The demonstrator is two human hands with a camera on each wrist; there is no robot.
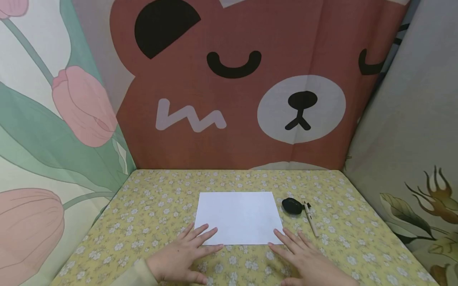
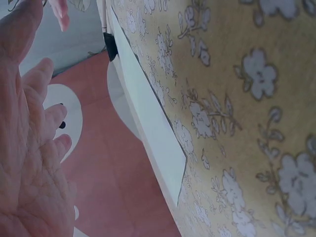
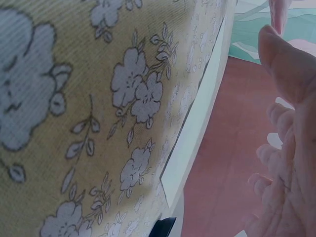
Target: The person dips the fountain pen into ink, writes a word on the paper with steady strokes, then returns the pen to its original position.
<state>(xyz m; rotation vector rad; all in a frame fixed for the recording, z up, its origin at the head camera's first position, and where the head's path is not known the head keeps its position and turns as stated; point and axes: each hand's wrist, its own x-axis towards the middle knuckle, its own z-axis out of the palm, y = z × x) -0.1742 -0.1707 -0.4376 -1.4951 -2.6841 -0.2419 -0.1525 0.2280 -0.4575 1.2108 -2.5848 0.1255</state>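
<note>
A blank white sheet of paper [image 1: 236, 216] lies flat, its long side facing me, on the flowered tablecloth [image 1: 161, 214]. My left hand [image 1: 182, 254] is spread palm down, its fingertips overlapping the sheet's near left corner in the head view. On the other side, my right hand [image 1: 304, 254] is spread the same way by the near right corner. Both wrist views show a gap between palm and cloth, and neither hand holds anything. To the right of the paper sit a small rounded black object [image 1: 292, 206] and a beige pen [image 1: 311, 219] with a dark clip.
Behind the table hangs a reddish-brown cloth [image 1: 193, 147] printed with a sleeping bear. A tulip-print curtain [image 1: 86, 107] closes off the left side, and a grey curtain with plant prints [image 1: 400, 159] the right. The yellow cloth runs back to the bear backdrop.
</note>
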